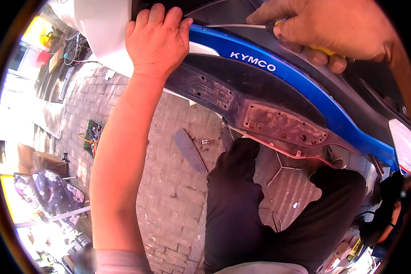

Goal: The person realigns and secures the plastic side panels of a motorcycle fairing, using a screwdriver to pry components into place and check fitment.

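Note:
A scooter's long blue side panel (301, 84) curves across the upper right, with a dark, dirty footboard (285, 125) below it. My left hand (157, 43) is closed over the bodywork at the panel's upper left end, knuckles up; its fingertips are hidden. In my right hand (338, 29) I grip a screwdriver (235, 26) with a yellow and black handle. Its thin metal shaft points left along the panel's top edge, the index finger stretched out above it. Where the tip meets the bodywork I cannot make out.
On the brick paving (169, 205) lie a dark flat strip (189, 150) and a cluster of small screws (208, 142). A reddish tube (283, 150) runs under the footboard, close to my knees. At left stand a green basket (93, 137) and a flowered cloth item (52, 192).

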Demonstrator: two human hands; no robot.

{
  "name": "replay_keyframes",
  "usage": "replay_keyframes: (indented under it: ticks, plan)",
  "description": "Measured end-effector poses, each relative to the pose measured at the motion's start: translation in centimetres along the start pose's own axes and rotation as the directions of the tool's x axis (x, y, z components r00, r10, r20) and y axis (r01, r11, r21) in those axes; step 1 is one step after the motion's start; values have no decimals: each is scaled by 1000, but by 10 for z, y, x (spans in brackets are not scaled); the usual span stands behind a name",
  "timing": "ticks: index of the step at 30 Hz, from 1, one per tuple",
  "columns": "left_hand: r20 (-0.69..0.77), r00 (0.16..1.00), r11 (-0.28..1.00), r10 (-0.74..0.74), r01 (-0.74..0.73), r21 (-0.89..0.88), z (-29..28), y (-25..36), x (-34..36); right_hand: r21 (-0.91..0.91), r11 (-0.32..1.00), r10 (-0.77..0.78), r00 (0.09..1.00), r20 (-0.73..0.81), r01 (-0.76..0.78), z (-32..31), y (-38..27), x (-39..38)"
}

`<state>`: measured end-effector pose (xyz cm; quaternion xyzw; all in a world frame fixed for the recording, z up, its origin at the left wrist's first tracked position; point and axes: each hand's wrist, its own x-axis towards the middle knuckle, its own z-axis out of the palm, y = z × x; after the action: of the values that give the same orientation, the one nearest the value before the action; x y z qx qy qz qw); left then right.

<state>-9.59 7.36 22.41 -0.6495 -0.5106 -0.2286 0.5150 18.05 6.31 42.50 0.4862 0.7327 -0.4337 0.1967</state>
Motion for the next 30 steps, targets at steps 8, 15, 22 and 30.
replay_keyframes:
  ticks: [8, 15, 22, 30]
  plan:
    - [53, 998, 993, 16, -22, 117, -7, 1, -4, -115, 992, -65, 981, -185, 44, 16, 20, 17]
    - [34, 981, 979, -192, 194, -64, -18, 16, -34, 47, 999, -13, 999, -32, 15, 9, 18, 36]
    - [-83, 940, 940, -331, 322, -110, -10, 31, -31, 124, 989, 90, 989, -115, -76, 34, 3, 26]
    - [-104, 962, 968, -251, 250, -28, -16, -11, -64, -135, 949, -314, 803, -506, 286, 189, 65, 85]
